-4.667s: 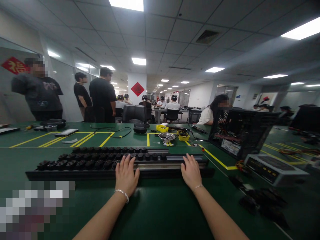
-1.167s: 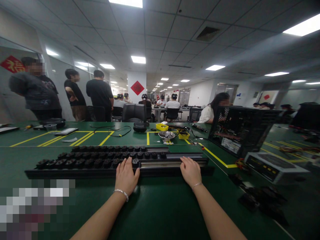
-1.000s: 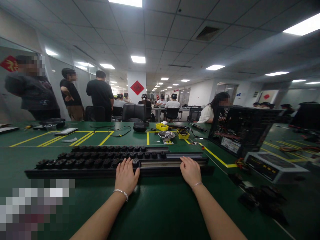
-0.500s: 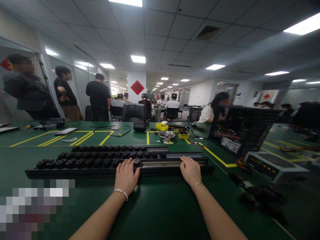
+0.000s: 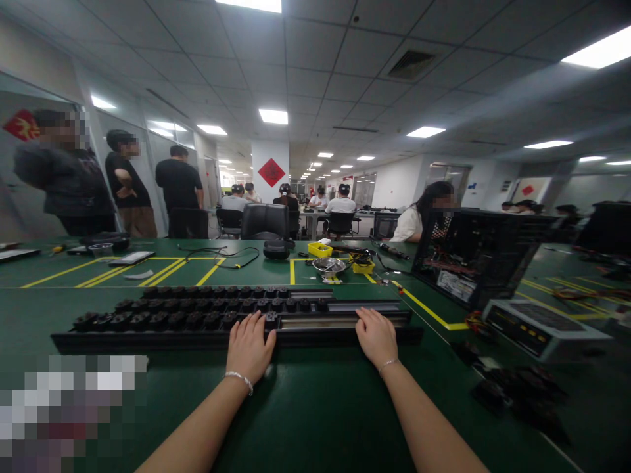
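Note:
Three long black rails lie side by side across the table before me. Black knob-like modules line their left and middle stretches, while a pale channel shows in the front rail further right. My left hand rests over the front rail beside the last modules of its row, fingers stretched forward. On the right part of the same rail lies my right hand, its fingers extended over the edge. Neither hand has lifted anything; the undersides of the fingers are hidden.
Beyond the rails stand a metal bowl, a yellow bin and a black case. At right are an open computer case, a power supply unit and dark parts. Several people stand or sit farther off.
My hands and the rails stay where they were. In the background at left, one standing person has shifted slightly left.

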Available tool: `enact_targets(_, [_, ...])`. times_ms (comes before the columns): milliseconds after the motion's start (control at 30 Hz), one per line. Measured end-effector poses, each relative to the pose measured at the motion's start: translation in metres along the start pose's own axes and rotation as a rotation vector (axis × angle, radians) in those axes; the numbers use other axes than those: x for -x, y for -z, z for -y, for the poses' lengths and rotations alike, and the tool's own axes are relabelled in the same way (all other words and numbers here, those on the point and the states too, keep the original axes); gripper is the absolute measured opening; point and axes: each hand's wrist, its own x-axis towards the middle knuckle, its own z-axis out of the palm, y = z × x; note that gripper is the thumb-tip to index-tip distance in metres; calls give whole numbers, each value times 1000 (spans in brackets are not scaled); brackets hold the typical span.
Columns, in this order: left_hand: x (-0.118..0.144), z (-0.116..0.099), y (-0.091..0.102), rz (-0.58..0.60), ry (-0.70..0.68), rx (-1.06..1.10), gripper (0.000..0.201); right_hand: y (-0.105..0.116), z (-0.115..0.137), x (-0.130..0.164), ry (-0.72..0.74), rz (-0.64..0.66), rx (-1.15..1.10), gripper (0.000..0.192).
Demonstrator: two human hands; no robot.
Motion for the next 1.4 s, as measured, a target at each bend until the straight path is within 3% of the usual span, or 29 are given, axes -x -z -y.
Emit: enact_targets(1400, [0, -3, 5, 14, -4, -6, 47, 0, 1, 1, 1, -11, 3, 43])
